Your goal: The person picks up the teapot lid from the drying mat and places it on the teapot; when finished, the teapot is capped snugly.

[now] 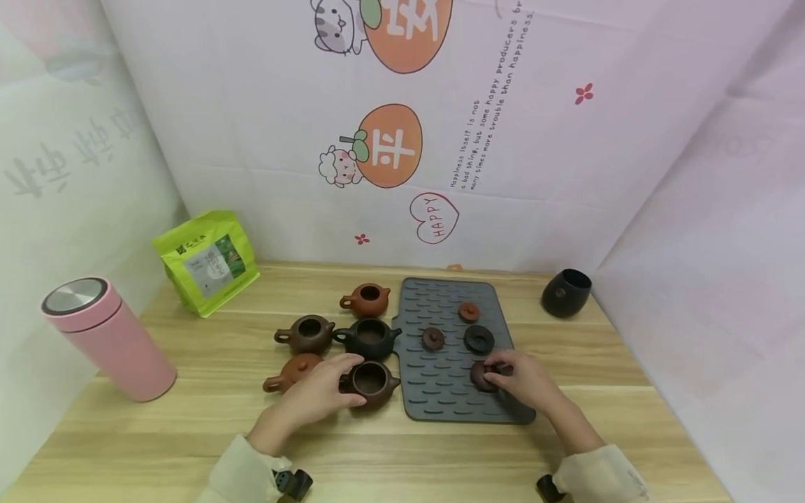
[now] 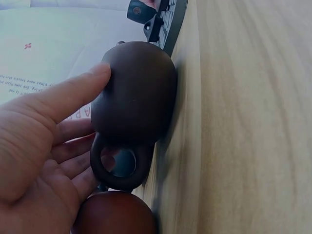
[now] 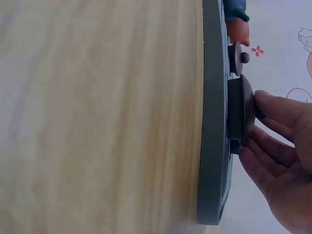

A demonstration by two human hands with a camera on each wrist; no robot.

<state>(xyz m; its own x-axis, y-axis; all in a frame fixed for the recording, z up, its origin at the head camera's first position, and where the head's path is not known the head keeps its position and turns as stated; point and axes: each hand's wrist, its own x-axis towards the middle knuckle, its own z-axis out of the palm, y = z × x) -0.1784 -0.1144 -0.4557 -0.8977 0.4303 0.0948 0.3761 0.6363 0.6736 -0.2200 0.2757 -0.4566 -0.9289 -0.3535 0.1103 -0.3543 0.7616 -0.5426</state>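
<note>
A big white printed cloth [image 1: 534, 154] stands at the back and fills the top of the frame. Under it is the wooden surface [image 1: 352, 461], all across the bottom. A gray bumpy mat [image 1: 434, 398] lies right of the middle. At the left is a tall pink flask [image 1: 113, 342], with a bright green tea bag [image 1: 207, 262] behind it, near the cloth.

The left hand [image 1: 321, 388] is low, left of the middle. Its fingers are partly bent around a dark brown teapot [image 1: 371, 399], with the thumb touching its side. The right hand [image 1: 522, 381] is low on the right. Its fingers are close together and pinch a dark brown lid [image 1: 481, 377] at the lower right of the mat. I cannot tell if that lid is lifted a little.

The dark brown teapot has its top open and sits just left of the mat. Next to it is a red-brown teapot [image 1: 292, 377] with its lid on. Above these are a brown teapot [image 1: 308, 344], a black teapot [image 1: 371, 351] and a small orange-brown teapot [image 1: 367, 306], all open on top.

A round black cup [image 1: 562, 297] is at the right. On the mat lie a black lid [image 1: 479, 340], a brown lid [image 1: 432, 339] and a little orange-brown lid [image 1: 468, 312].
</note>
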